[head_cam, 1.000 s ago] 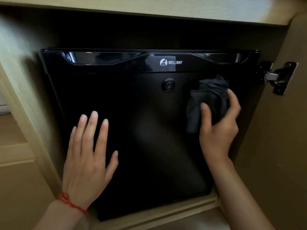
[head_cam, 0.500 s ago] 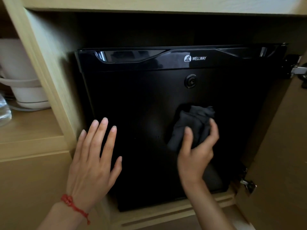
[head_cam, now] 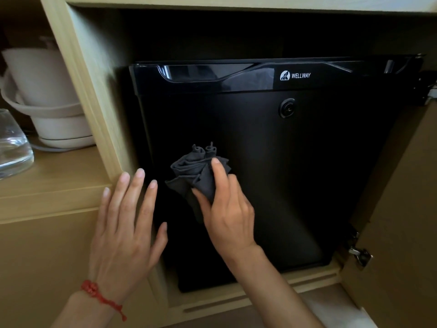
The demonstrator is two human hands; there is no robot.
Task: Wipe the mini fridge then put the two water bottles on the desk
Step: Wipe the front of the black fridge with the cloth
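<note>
1. Nearest my camera I see the left hand (head_cam: 123, 228), a red string bracelet (head_cam: 99, 295) round its wrist. Its fingers are straight and spread, and it grips nothing; the fingertips (head_cam: 140, 173) lie at the lower left edge of the mini fridge (head_cam: 295, 176), where the door meets the wooden cabinet frame (head_cam: 94, 129). I think the palm rests flat there, but the door is so dark that I cannot be sure of contact.
2. Just beside it, the right hand (head_cam: 228, 209) has its thumb and fingers curled round a crumpled dark grey cloth (head_cam: 197, 172) and holds the bundle against the lower left part of the fridge door.
3. The fridge is black and sits in a wooden cabinet recess, its door closed. Across the door's upper edge runs a glossy strip with the white WELLWAY logo (head_cam: 295, 75), and below the logo is a round lock (head_cam: 287, 108).
4. At the right edge of the recess I see the open cabinet door (head_cam: 402, 209) with a metal hinge (head_cam: 359, 255) near its lower corner.
5. Farther left, on the shelf (head_cam: 47, 171) beside the recess, a white kettle (head_cam: 47, 98) stands on its base, and a clear glass (head_cam: 13, 143) stands at the picture's left edge.
</note>
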